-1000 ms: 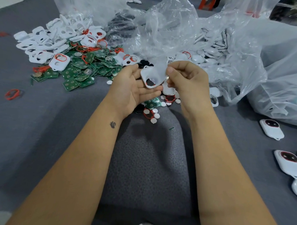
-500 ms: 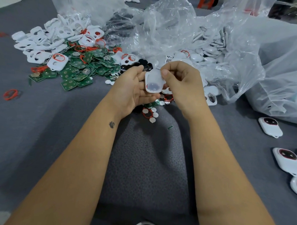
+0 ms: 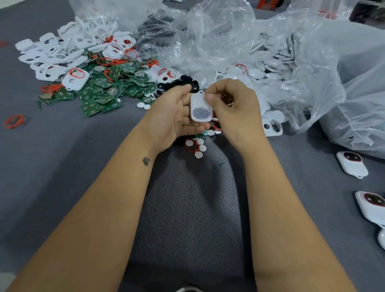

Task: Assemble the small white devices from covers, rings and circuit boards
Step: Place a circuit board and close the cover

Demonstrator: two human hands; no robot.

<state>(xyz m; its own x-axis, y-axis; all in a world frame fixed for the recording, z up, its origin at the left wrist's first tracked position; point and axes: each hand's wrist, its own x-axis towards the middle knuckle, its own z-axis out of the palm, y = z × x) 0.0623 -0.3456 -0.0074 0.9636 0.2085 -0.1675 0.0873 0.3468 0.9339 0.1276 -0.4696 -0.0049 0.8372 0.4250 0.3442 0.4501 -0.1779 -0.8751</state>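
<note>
My right fingers (image 3: 209, 97) pinch the top edge of a white cover (image 3: 201, 109), while my left hand (image 3: 177, 116) cradles it from beneath, fingers laid nearly straight along its back and lower edge. A second ago this piece was tilted with its open cut-out facing me; now it is turned so a smooth translucent face shows, with a dark shape glowing through its lower half. I judge that a dark insert is seated behind that face and the shell is ready for its ring and board, though I cannot see the inner side to be sure. Just below my hands lie small white discs (image 3: 199, 148) and a red ring (image 3: 192, 146) on the grey surface (image 3: 53, 173). Further left sits the heap of green circuit boards (image 3: 105, 91) mixed with red rings and white frames (image 3: 54, 51). Behind, crumpled clear plastic bags (image 3: 311, 73) spill more white parts and crowd my reach forward. Finished devices (image 3: 351, 164) rest well apart at the right edge.
</note>
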